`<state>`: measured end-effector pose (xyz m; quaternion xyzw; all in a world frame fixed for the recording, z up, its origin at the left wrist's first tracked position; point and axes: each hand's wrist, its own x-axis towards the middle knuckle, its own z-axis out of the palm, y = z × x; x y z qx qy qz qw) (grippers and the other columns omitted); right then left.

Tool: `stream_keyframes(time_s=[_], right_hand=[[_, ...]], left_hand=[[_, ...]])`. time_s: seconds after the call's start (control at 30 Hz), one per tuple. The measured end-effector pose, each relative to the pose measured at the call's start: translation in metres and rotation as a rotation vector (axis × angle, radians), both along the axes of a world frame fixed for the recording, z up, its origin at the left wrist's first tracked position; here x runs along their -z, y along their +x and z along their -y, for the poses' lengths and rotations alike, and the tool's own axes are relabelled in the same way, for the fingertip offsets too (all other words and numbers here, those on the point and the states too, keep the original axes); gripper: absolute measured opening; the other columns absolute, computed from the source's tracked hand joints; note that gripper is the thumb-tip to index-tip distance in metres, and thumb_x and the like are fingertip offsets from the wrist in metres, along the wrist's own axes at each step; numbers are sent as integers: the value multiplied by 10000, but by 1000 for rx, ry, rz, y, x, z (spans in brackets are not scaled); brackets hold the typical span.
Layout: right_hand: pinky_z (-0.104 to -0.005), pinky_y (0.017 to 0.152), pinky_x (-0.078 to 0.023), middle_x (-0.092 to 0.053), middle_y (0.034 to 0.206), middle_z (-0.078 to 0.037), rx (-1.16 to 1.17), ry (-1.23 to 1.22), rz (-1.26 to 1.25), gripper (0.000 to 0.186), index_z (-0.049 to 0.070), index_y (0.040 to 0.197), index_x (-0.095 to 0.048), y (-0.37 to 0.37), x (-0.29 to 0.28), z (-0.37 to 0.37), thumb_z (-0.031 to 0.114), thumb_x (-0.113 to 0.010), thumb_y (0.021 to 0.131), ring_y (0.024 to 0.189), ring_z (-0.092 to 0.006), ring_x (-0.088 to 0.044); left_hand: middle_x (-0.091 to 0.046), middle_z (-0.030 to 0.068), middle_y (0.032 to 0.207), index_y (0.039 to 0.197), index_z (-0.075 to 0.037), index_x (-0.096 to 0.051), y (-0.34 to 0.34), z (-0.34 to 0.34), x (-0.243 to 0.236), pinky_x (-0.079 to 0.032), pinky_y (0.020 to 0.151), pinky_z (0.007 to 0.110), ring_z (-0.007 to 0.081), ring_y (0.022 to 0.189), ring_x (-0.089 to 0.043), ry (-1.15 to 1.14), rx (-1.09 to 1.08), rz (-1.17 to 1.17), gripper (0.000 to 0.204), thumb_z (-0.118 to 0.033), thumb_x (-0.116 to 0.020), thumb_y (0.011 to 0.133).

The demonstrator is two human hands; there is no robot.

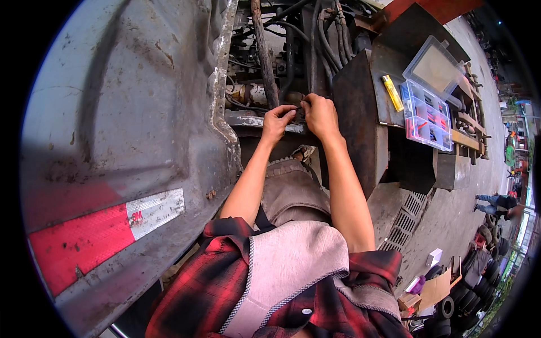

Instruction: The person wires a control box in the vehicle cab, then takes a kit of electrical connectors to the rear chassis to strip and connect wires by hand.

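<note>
Both of my hands meet in front of the vehicle's exposed workings. My left hand (277, 123) pinches a thin dark wire (298, 108) between thumb and fingertips. Close by on the right, my right hand (321, 117) is closed on the same wire, its fingers curled with the back of the hand up. The wire's end and any joint in it are too small to make out. To the right of my hands, a clear compartment box (426, 121) with its lid raised holds small red, black and blue pieces. Beside it lies a yellow lighter (392, 93).
A large grey dented body panel (146, 96) with a red-and-white reflective strip (84, 245) fills the left. Hoses (329, 42) and a rusty rod (264, 50) run ahead of my hands. Rusty steel plating (358, 129) stands right. Tyres (468, 301) and another person (499, 203) are farther off.
</note>
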<state>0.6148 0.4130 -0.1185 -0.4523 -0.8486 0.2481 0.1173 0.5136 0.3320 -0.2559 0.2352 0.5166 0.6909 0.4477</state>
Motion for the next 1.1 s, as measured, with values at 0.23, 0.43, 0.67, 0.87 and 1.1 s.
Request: stream_keyframes(time_s=[0.23, 0.43, 0.67, 0.87, 1.1], right_hand=[[-519, 750, -491, -667, 857, -260, 94, -45, -108, 190, 11, 964, -623, -2, 7, -5, 191, -570, 931, 862, -467, -628], [-525, 763, -478, -660, 944, -256, -2, -54, -310, 181, 17, 1063, -546, 1, 24, -3, 156, -515, 951, 877, -477, -615], [-512, 689, -492, -648, 907, -176, -174, 167, 34, 120, 72, 987, -554, 1, 24, 16, 168, -558, 915, 816, -405, -647], [-469, 651, -509, -647, 868, -122, -247, 269, 17, 88, 93, 923, -593, 7, 29, 13, 167, -597, 877, 796, -348, -660], [-470, 636, -501, -644, 853, -117, -271, 266, 9, 74, 91, 874, -589, 5, 22, 14, 165, -599, 874, 786, -345, -658]], left_hand=[[-683, -1, 865, 1058, -15, -703, -2, 2, -2, -487, 711, 219, 70, 774, -610, -10, 15, -1, 235, -189, -706, 901], [-696, 15, 904, 1058, -6, -703, -2, 3, -5, -492, 732, 220, 73, 796, -617, -8, 23, -8, 226, -174, -698, 906], [-709, 54, 951, 1071, 23, -690, -6, 4, 3, -518, 793, 250, 111, 864, -652, 13, 15, 22, 234, -143, -690, 907], [-711, 66, 959, 1075, 33, -687, -10, 7, 1, -521, 798, 260, 124, 861, -656, 54, 67, 40, 236, -127, -692, 902], [-711, 56, 949, 1064, 28, -696, -15, 9, 1, -510, 787, 248, 112, 860, -646, 42, 94, 28, 226, -119, -701, 893]])
